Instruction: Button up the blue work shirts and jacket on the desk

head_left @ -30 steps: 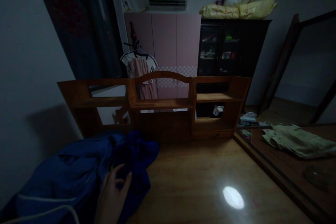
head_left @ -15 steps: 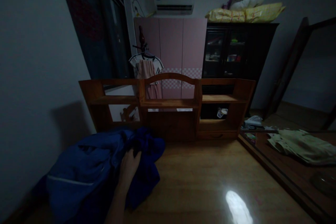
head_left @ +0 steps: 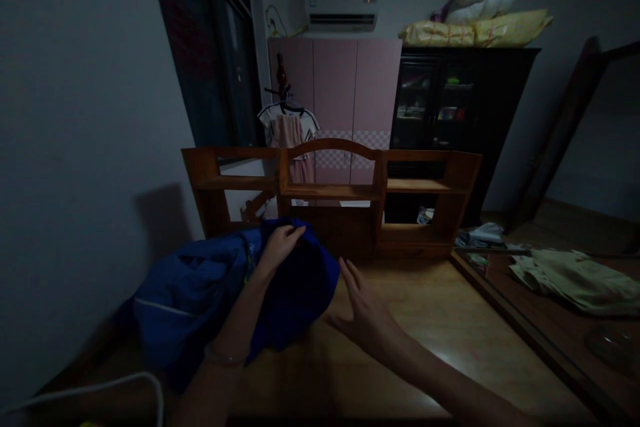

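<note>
Blue cloth (head_left: 303,290) pinched by left hand (head_left: 281,247) on left of wooden surface (head_left: 420,300); right hand (head_left: 367,313) held wide beside cloth's right edge, contact unclear.

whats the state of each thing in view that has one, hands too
Dark blue cloth: bunched, upper edge lifted
Lighter blue cloth: crumpled in a heap
Left hand: closed on the dark blue cloth's upper edge
Right hand: open, fingers spread, beside the dark blue cloth; contact unclear
Pink wardrobe: shut
White top: hanging
Pale green cloth: lying in layers
</note>
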Demonstrator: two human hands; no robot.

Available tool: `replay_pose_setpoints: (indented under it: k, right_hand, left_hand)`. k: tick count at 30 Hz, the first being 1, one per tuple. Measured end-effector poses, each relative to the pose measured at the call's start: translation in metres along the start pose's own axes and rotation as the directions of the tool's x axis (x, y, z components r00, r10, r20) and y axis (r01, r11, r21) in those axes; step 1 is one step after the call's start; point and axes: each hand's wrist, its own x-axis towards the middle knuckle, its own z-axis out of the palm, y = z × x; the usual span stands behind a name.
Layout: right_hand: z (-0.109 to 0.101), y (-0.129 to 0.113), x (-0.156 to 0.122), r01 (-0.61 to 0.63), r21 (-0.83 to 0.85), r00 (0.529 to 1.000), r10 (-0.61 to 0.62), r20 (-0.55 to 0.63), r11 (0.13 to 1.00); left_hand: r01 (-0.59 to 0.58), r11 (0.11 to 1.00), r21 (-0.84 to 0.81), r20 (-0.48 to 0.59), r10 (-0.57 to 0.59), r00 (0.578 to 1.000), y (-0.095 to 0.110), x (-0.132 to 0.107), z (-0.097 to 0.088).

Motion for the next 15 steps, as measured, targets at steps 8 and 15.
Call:
replay_pose_setpoints:
  k: [8,15]
  right_hand:
    - [0.075,0.011,0.13,-0.208,0.512,0.957,0.281,-0.069,0.834]
    - [0.059,0.031,0.16,-0.19,0.607,0.945,0.312,-0.1,0.771]
  left_hand:
    - [-0.126,0.992,-0.013,0.243,0.125,0.962,0.023,-0.023,-0.008]
    - [-0.093,0.812,0.576,0.096,0.046,0.994,-0.067,-0.074,-0.056]
